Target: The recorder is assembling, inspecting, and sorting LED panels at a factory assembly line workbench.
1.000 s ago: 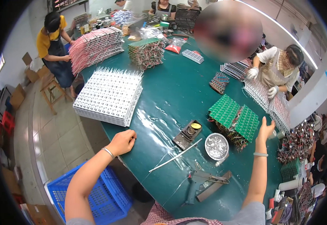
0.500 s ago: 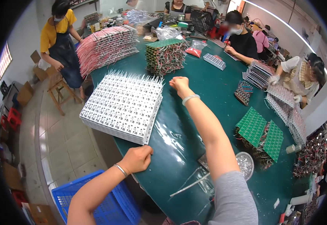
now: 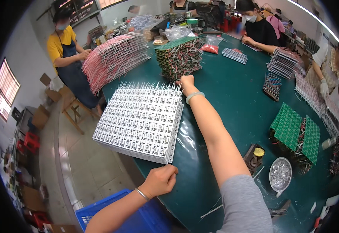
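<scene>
A thick stack of white printed circuit board panels lies at the table's left edge, thin pale wires bristling along its far side. My left hand is closed by the near right corner of the stack, fingers curled in. At the far right corner, my right hand is closed too, next to the wire ends. What either hand pinches, if anything, is hidden. Along the right side, a panel edge juts out slightly between the hands. Just beyond my right hand stands a green board block with tangled wires.
A pile of pink-wired panels stands far left, a person in yellow beside it. Green boards and a metal bowl are on the right. A blue crate sits below the table edge. Other people work around the table.
The view has shifted, so the table sits differently in it. Both my hands stay closed by the stack's right corners. The person in yellow now has both hands raised near the pink-wired pile.
</scene>
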Tool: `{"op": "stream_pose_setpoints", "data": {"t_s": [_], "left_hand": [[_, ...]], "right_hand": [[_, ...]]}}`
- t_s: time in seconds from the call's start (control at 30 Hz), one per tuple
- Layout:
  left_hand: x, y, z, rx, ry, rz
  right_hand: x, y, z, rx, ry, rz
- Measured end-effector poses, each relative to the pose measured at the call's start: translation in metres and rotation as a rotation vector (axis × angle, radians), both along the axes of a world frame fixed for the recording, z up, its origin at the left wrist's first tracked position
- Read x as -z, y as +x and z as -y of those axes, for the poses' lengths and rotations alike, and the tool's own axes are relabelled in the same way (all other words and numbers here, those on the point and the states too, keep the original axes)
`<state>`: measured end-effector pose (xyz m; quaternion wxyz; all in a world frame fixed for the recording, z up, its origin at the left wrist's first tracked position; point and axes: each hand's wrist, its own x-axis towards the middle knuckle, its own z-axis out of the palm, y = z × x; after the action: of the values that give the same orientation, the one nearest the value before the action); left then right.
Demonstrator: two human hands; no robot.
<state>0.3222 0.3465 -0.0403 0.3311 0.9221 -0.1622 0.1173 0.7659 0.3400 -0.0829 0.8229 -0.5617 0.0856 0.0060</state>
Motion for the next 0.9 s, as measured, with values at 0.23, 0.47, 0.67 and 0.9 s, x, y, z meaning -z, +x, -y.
{"op": "stream_pose_setpoints", "data": {"t_s": [0.23,0.47,0.67,0.9], "left_hand": [[0.005,0.000,0.001,-0.006,-0.009,0.034],[0.000,0.003,0.004,0.002,0.018,-0.021],[0.003,-0.001,0.002,-0.019,0.000,-0.030],[0.008,0.001,0.003,-0.027,-0.021,0.015]], "right_hand": [[-0.029,-0.010,0.007,-0.069,-0.104,-0.045],[-0.039,-0.010,0.007,-0.070,-0.454,-0.087],[-0.057,-0.019,0.001,-0.061,-0.391,-0.195],[-0.032,0.011,-0.002,0.141,-0.269,-0.070]]}}
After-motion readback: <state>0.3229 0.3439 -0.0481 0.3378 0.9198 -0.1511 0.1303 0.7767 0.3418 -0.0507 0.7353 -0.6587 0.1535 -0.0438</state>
